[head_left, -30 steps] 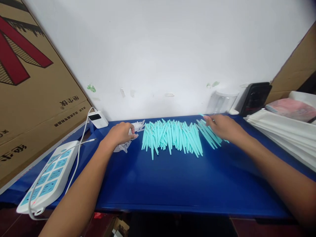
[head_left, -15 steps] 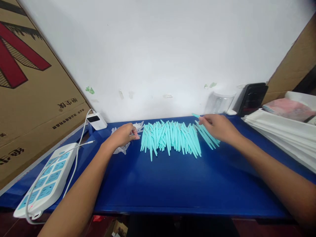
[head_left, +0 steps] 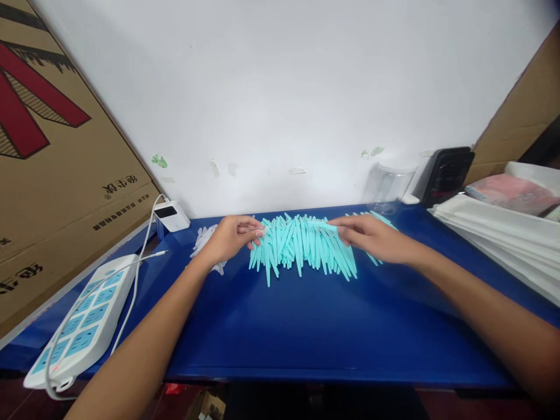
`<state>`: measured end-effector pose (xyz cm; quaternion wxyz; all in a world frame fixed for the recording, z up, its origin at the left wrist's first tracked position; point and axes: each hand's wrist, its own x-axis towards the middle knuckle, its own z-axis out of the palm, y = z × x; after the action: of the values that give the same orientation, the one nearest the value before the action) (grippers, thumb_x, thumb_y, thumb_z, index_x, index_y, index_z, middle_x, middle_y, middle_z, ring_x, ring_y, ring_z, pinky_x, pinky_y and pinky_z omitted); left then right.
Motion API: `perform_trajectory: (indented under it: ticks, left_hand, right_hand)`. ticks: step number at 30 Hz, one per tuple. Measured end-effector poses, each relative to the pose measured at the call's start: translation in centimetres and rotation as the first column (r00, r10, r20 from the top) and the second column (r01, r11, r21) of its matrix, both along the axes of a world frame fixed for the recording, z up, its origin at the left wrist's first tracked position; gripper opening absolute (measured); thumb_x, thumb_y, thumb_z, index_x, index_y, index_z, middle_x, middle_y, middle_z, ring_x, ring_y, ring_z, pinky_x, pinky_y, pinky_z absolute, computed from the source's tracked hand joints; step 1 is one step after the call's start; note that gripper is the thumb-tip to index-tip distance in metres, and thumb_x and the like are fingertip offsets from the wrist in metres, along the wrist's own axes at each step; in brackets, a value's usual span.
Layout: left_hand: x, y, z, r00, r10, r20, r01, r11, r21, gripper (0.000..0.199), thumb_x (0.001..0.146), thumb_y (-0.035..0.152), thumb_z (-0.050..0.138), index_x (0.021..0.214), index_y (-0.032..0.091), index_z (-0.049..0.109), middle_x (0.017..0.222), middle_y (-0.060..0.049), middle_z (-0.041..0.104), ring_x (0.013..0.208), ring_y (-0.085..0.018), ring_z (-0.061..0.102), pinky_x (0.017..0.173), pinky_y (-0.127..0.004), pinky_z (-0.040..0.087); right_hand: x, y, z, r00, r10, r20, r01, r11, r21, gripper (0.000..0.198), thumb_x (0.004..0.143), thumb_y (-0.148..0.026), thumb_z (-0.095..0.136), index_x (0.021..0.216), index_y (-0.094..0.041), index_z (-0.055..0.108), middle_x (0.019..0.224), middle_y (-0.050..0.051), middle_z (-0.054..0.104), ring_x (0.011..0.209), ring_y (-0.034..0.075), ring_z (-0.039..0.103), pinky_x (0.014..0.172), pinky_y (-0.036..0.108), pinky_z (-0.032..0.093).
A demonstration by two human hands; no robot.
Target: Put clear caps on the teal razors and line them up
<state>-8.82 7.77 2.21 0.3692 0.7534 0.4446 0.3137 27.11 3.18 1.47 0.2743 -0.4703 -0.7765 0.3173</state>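
Turquoise stick pinched, the right hand points toward the left hand, which pinches a clear piece.

The left arm is slanting over the front edge of the worktop, the right arm near its front-right corner; left hand and right hand are facing each other, pinching.

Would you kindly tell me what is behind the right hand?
Teal sticks show above and below the right hand in view; whatever it covers there cannot be seen.
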Motion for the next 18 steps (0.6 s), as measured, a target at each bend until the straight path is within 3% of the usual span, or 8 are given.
perform_trajectory:
  ticks: [2, 4, 8, 18]
  left_hand:
    - [0.7, -0.2, -0.5, 0.997, -0.040, 0.065, 0.041, 0.999, -0.006, 0.040, 0.085, 0.049, 0.081, 0.099, 0.012, 0.076, 0.080, -0.009, 0.077, 0.075, -0.022, 0.076, 0.066, -0.032, 0.064]
    - [1.2, -0.5, -1.1, 0.992, -0.074, 0.101, 0.075, 0.997, -0.013, 0.039, 0.086, 0.049, 0.081, 0.101, 0.013, 0.079, 0.084, -0.010, 0.078, 0.079, -0.023, 0.078, 0.070, -0.035, 0.066]
    - [2.1, -1.2, -1.5, 0.981, -0.128, 0.142, 0.131, 0.991, -0.011, 0.035, 0.088, 0.046, 0.080, 0.106, 0.015, 0.082, 0.088, -0.010, 0.080, 0.082, -0.023, 0.078, 0.074, -0.036, 0.068]
    - [3.4, -2.6, -1.4, 0.980, -0.161, 0.119, 0.166, 0.986, -0.030, 0.032, 0.087, 0.043, 0.082, 0.106, 0.017, 0.083, 0.085, -0.009, 0.081, 0.074, -0.020, 0.076, 0.073, -0.034, 0.067]
  right_hand:
    - [-0.6, -0.4, -0.1, 0.995, 0.050, -0.087, -0.056, 0.996, -0.068, 0.039, 0.101, -0.052, 0.056, 0.123, -0.022, 0.069, 0.090, 0.003, 0.075, 0.053, 0.012, 0.051, 0.053, 0.030, 0.042]
    - [-1.1, -0.8, 0.0, 0.985, 0.045, -0.165, -0.063, 0.993, -0.102, 0.037, 0.098, -0.054, 0.062, 0.116, -0.022, 0.066, 0.096, 0.005, 0.079, 0.048, 0.010, 0.051, 0.049, 0.029, 0.042]
    - [-1.6, -1.2, 0.2, 0.980, -0.022, -0.199, 0.008, 0.997, -0.071, 0.034, 0.092, -0.055, 0.072, 0.095, -0.022, 0.067, 0.087, 0.004, 0.080, 0.044, 0.009, 0.048, 0.045, 0.028, 0.040]
    - [-2.2, -1.6, 0.5, 0.981, -0.013, -0.195, 0.007, 0.999, -0.031, 0.034, 0.090, -0.058, 0.073, 0.095, -0.024, 0.071, 0.084, 0.004, 0.080, 0.047, 0.011, 0.048, 0.047, 0.029, 0.040]
